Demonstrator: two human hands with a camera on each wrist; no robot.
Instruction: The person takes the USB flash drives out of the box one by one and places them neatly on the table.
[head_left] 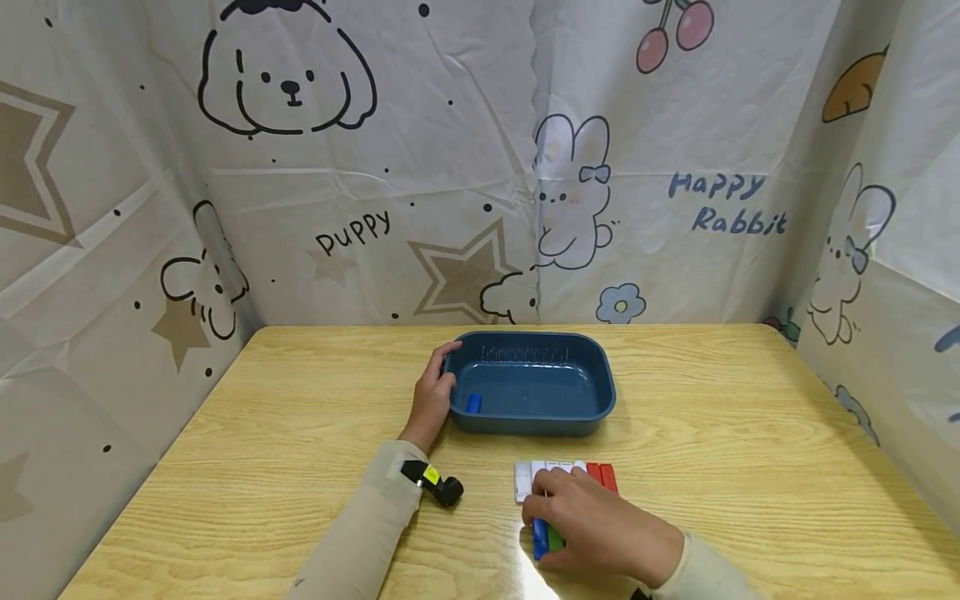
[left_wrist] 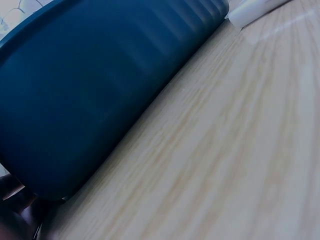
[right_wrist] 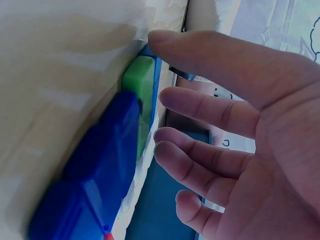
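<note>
My left hand [head_left: 431,396] grips the left side of a dark blue rectangular plastic basin [head_left: 528,425], fingers and thumb at its rim. In the left wrist view the basin's outer wall [left_wrist: 100,85] fills the upper left. One small blue oblong piece [head_left: 474,403] lies inside at the near left corner. My right hand [head_left: 592,521] hovers over a group of small oblong plastic pieces, its fingers spread and loosely bent. White pieces [head_left: 522,482] and red pieces [head_left: 602,477] lie along the back, with blue pieces [right_wrist: 100,155] and a green piece [right_wrist: 138,75] nearer me, partly hidden.
A light wood-grain table [head_left: 300,417] carries everything. Behind and on both sides hang white curtains [head_left: 450,167] printed with cartoon animals and stars. A small black camera [head_left: 448,492] is strapped to my left wrist.
</note>
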